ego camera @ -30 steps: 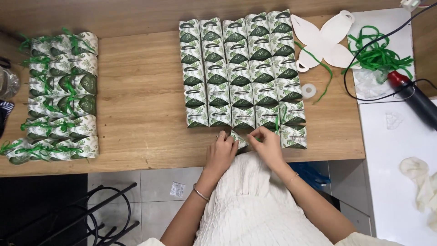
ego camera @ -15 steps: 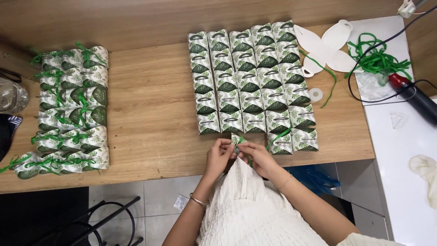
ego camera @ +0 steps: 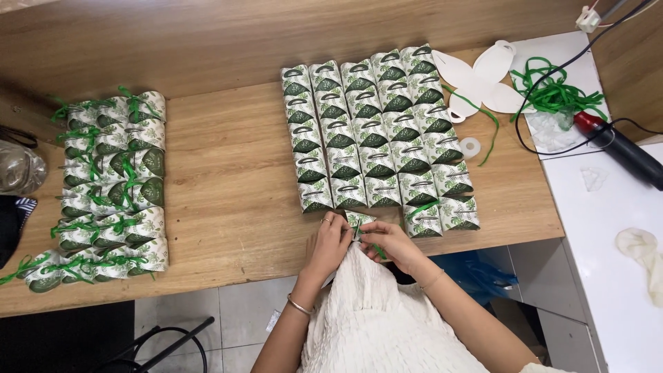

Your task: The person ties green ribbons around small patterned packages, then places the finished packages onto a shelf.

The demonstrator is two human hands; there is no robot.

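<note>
Green-and-white paper box [ego camera: 360, 221] sits at the table's [ego camera: 228, 200] near edge, pinched between both hands: the left hand [ego camera: 329, 242] grips its left side, the right hand [ego camera: 387, 240] grips its right side and a green ribbon [ego camera: 379, 251]. Plain boxes [ego camera: 376, 131] lie just beyond; ribboned boxes [ego camera: 107, 186] far left.

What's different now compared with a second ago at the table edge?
Both hands have drawn together: the left hand and right hand now pinch one small green-and-white box with a green ribbon at the table's near edge, closer to the body than before. The box grid, the ribboned boxes on the left, the loose ribbon pile and the black tool lie as before.
</note>
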